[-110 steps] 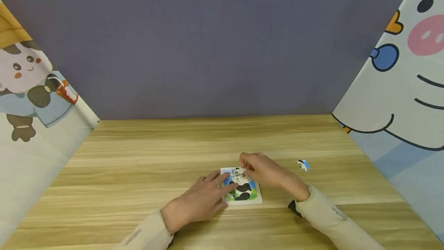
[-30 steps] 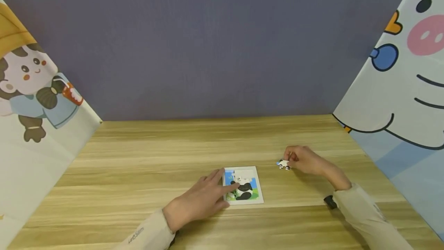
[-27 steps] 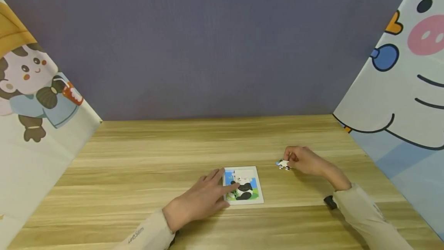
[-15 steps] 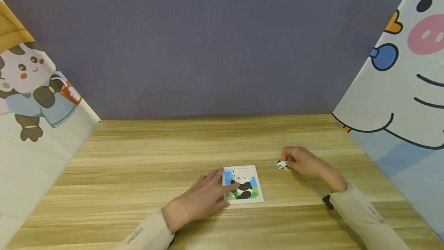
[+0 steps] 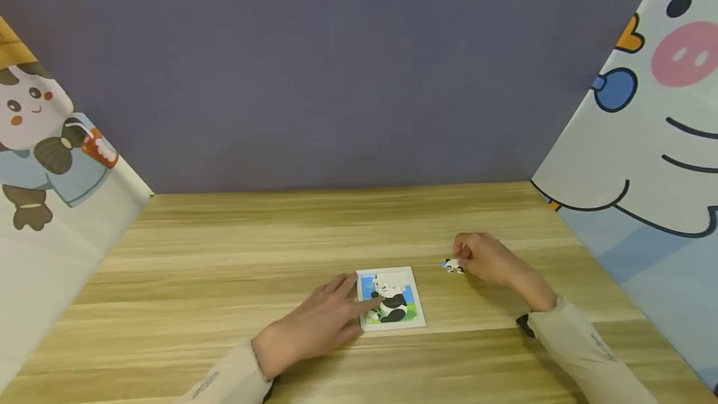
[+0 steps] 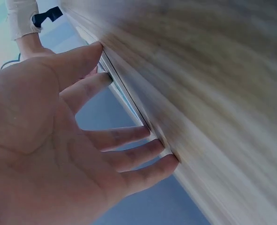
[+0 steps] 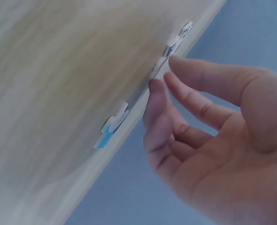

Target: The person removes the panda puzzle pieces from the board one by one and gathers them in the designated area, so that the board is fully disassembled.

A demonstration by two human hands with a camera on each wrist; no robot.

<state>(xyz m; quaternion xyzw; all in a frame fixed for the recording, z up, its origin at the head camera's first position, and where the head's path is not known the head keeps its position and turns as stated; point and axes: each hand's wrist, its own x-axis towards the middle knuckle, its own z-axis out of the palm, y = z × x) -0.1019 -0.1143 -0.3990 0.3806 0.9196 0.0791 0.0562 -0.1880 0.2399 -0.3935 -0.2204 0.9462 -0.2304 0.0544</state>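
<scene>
A small panda jigsaw (image 5: 391, 313) in a white frame lies on the table. My left hand (image 5: 311, 329) rests at its left edge with fingers extended, the index finger over the picture. In the left wrist view, that hand's fingertips (image 6: 145, 132) touch the frame's side. White backing shows at the top right of the picture. To the right of the frame, my right hand (image 5: 490, 260) pinches a panda-face puzzle piece (image 5: 452, 265) between thumb and fingers, low at the tabletop. The right wrist view shows this puzzle piece (image 7: 178, 41) at the fingertips.
A second puzzle piece (image 7: 112, 127), white and blue, lies on the wood near the right hand; the hand hides it in the head view. The wooden table (image 5: 252, 235) meets a grey back panel (image 5: 336, 80) and printed side panels.
Since the oldest frame, my right hand has moved right, away from the jigsaw, with the panda-face piece now outside the frame. Lately it shifts slightly left. My left hand stays on the frame.
</scene>
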